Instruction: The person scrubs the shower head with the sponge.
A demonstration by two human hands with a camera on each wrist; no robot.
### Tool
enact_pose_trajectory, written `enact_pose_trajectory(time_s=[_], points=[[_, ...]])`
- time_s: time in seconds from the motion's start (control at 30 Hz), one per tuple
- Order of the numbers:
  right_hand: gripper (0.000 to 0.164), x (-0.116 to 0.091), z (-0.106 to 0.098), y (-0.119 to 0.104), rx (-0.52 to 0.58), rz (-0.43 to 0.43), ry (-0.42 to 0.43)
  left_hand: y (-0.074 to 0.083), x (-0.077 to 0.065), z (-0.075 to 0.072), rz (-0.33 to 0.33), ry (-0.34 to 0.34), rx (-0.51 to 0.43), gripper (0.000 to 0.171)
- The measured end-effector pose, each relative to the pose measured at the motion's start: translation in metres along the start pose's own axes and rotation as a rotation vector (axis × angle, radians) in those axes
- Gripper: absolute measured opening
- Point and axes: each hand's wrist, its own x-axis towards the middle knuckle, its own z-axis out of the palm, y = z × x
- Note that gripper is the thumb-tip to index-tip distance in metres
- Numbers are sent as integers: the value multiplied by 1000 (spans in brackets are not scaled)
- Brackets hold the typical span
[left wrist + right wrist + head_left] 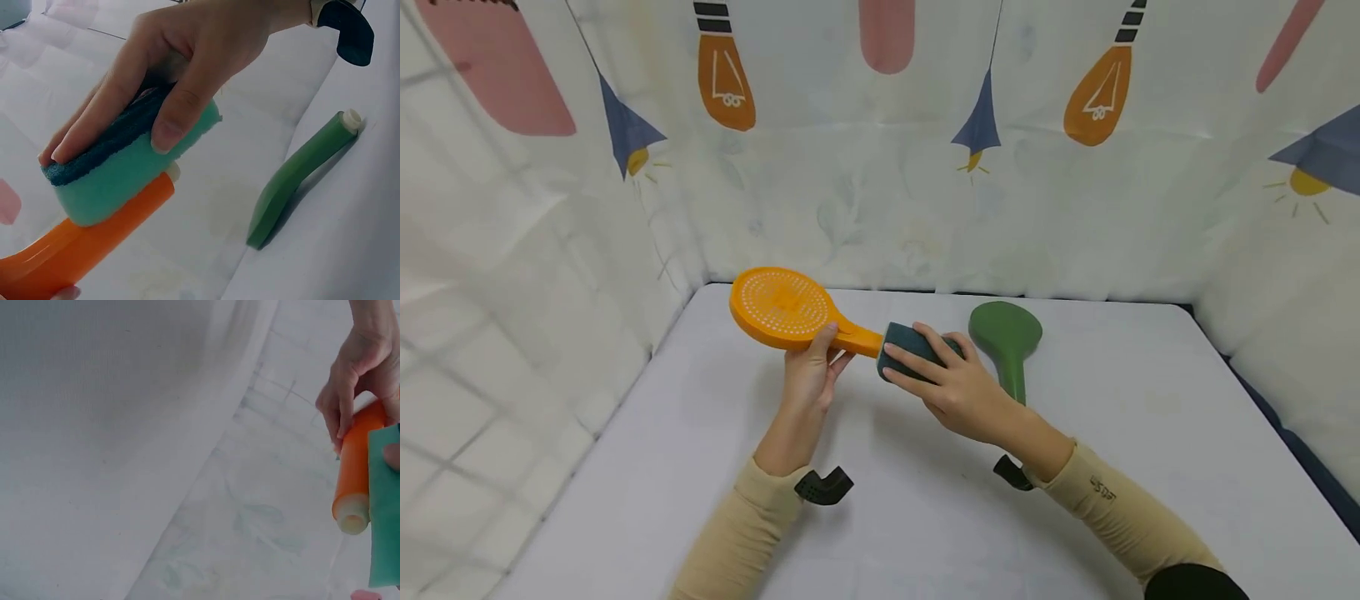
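An orange shower head (778, 307) is held up over the table, its perforated face toward the head camera. My left hand (807, 379) grips it where the handle meets the round head. A sponge (904, 354), dark scouring layer on top and light green foam below, lies along the handle (119, 240). My right hand (962, 392) holds that sponge between thumb and fingers, foam side against the handle. In the right wrist view the pale threaded end (352, 519) of the handle pokes out beside the foam (382, 531).
A green shower head (1006, 332) lies on the white table (887, 517) behind my right hand, handle toward me. Printed cloth (865, 192) hangs along the table's back and sides. Dark wrist mounts (824, 487) sit at both cuffs.
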Motion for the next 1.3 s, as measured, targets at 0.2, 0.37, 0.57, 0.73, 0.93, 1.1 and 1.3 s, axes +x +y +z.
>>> enact_pose_trajectory(time_s=[0.2, 0.37, 0.57, 0.73, 0.93, 1.1, 1.3], points=[[62, 7, 4, -4, -38, -28, 5, -2, -4, -1, -14, -2, 22, 49], [58, 20, 14, -13, -62, -45, -39, -7, -8, 3, -70, 31, 38, 40], [60, 20, 14, -14, -88, -23, -50, -1, -6, 5, -73, 71, 21, 43], [65, 3, 10, -2, -107, -19, -10, 13, -2, 5, -3, 72, -9, 49], [64, 5, 15, 2, -91, -22, 35, 13, -3, 5, 37, 40, 13, 54], [59, 23, 23, -4, -48, -51, 49, 3, -7, 6, 30, 20, 28, 45], [56, 33, 23, -6, -53, -88, 105, 2, -11, 7, 36, 48, 4, 36]])
